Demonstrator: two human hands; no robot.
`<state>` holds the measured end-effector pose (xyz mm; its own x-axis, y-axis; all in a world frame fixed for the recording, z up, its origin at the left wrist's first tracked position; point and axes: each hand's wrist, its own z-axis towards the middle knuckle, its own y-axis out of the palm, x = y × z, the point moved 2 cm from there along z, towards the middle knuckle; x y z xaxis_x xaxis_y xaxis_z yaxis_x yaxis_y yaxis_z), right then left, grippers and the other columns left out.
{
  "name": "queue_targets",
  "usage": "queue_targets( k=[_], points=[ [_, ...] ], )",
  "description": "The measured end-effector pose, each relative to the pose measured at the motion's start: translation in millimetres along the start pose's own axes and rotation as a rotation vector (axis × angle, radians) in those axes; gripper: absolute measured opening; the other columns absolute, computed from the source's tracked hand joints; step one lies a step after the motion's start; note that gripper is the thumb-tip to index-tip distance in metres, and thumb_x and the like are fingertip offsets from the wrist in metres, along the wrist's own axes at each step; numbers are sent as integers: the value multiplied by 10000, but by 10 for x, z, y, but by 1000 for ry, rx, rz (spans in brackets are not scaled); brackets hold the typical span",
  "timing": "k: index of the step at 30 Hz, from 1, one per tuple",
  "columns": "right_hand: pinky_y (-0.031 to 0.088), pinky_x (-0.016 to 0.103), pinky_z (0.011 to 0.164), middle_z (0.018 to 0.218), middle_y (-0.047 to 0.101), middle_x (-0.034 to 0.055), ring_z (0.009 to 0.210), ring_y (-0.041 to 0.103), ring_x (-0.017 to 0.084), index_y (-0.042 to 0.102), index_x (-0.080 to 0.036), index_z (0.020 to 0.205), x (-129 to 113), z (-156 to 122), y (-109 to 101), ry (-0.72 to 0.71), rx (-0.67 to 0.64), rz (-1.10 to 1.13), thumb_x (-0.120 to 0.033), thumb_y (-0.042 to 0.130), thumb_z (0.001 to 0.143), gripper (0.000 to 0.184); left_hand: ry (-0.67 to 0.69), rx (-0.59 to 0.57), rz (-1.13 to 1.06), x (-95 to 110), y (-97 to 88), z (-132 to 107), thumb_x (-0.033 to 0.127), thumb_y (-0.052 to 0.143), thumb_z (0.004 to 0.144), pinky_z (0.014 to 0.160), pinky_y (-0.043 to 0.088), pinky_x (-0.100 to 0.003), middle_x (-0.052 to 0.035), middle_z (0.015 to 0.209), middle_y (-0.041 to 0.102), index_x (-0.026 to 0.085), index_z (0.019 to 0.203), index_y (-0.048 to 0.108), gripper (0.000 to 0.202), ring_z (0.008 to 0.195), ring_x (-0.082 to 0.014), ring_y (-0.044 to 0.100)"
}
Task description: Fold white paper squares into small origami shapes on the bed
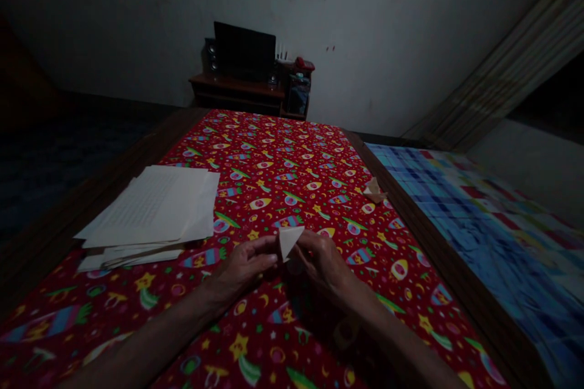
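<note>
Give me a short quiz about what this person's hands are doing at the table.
1. True or false: the left hand and right hand both hold the folded white paper triangle.
2. The stack of white sheets lies on which side of the hands? A: left. B: right.
3. Fill in: the small tan folded piece lies near the red patterned tablecloth's ____ edge.
Key: 1 true; 2 A; 3 right.

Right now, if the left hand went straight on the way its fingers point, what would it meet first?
The left hand points rightward: first the folded white paper it pinches, then, probably, the right hand.
</note>
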<state>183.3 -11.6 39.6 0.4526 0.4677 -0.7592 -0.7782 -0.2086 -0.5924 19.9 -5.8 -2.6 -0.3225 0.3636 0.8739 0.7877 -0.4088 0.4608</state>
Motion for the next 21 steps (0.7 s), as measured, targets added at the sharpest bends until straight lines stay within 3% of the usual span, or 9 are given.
queue_targets(
  k=[6,10,13,15,18,21],
  points=[
    [384,189,576,700,624,15,644,549,118,683,-161,744,115,0,-39,106,146,20,-188,493,854,221,26,-50,34,10,-21,-13,301,708,734,955,385,-323,-63,1136,642,220,1199,592,486,1013,-206,585],
    [365,179,518,653,624,-5,586,534,105,714,-163,729,141,-5,-23,270,73,179,-195,505,816,228,0,-75,100,-8,-40,-10,334,697,744,825,439,-281,-53,961,677,211,1216,583,500,829,-162,596],
    [377,187,511,617,630,-7,560,535,109,723,-156,712,224,32,-138,385,64,244,-242,525,780,226,10,-35,81,-38,-64,13,364,694,740,681,437,-233,-54,864,668,195,1208,590,509,702,-126,557],
    [391,197,516,593,635,0,543,535,114,728,-148,706,339,89,-385,401,112,194,-292,548,751,235,25,11,24,-52,-81,28,352,678,755,643,425,-225,-87,995,659,205,1197,599,472,706,-120,546],
    [407,203,533,636,664,30,556,548,119,737,-133,732,579,194,-1065,377,248,-52,-352,544,755,293,25,45,-67,-55,-93,36,322,689,744,640,426,-230,-118,1178,595,215,1144,635,418,770,-140,555],
    [385,202,483,666,682,61,524,548,119,737,-102,828,854,279,-1902,507,332,-452,-355,507,806,342,-26,36,-92,-48,-87,27,309,706,736,640,425,-223,-103,1002,648,200,1112,657,394,752,-138,550]
  ],
)
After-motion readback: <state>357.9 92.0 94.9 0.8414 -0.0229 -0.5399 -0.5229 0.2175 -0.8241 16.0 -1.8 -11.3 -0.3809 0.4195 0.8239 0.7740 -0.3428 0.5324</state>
